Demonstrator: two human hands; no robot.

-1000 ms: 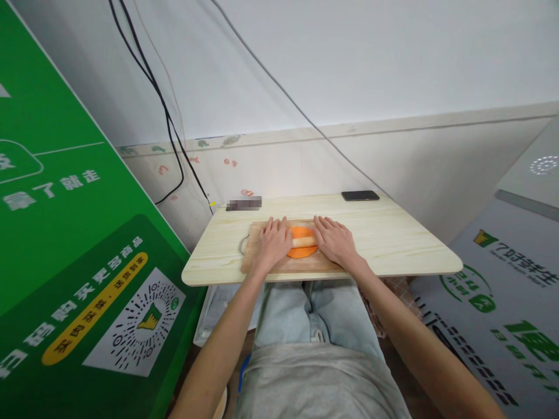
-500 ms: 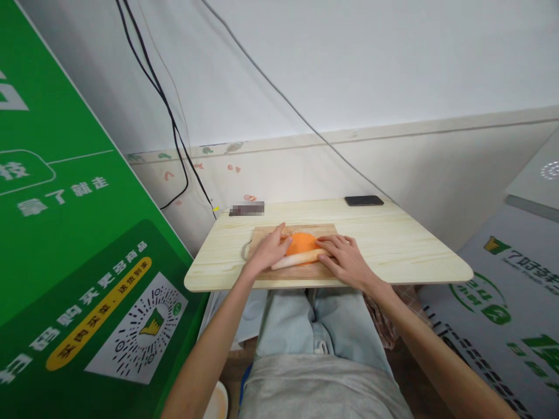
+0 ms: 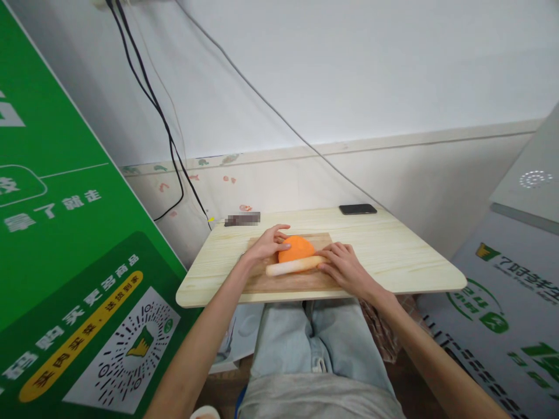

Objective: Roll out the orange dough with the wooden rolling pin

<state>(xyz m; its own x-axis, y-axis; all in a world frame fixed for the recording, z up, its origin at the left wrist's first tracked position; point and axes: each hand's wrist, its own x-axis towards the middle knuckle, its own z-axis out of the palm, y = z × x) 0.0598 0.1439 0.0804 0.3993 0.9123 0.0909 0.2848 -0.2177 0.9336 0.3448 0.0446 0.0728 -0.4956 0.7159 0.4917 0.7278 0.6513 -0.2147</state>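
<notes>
A flattened round of orange dough (image 3: 296,248) lies on a wooden cutting board (image 3: 279,284). Across its near side rests a pale rolling pin (image 3: 288,267), its left end bare. My right hand (image 3: 343,266) is closed around the pin's right end, its fingertips by the dough's right edge. At the dough's left edge is my left hand (image 3: 267,243), thumb reaching onto the orange surface and fingers spread above the board, off the pin. Whether the thumb presses the dough I cannot tell.
The board sits at the near edge of a pale wooden table (image 3: 406,262). A black phone (image 3: 358,209) lies at the back right, and a dark blurred-out object (image 3: 242,219) at the back left. Green signboard (image 3: 78,233) flanks the left; cables hang along the wall.
My left hand has come off the rolling pin's left end and shifted to the dough's left edge. My right hand still holds the pin. The camera view has tilted slightly upward.
</notes>
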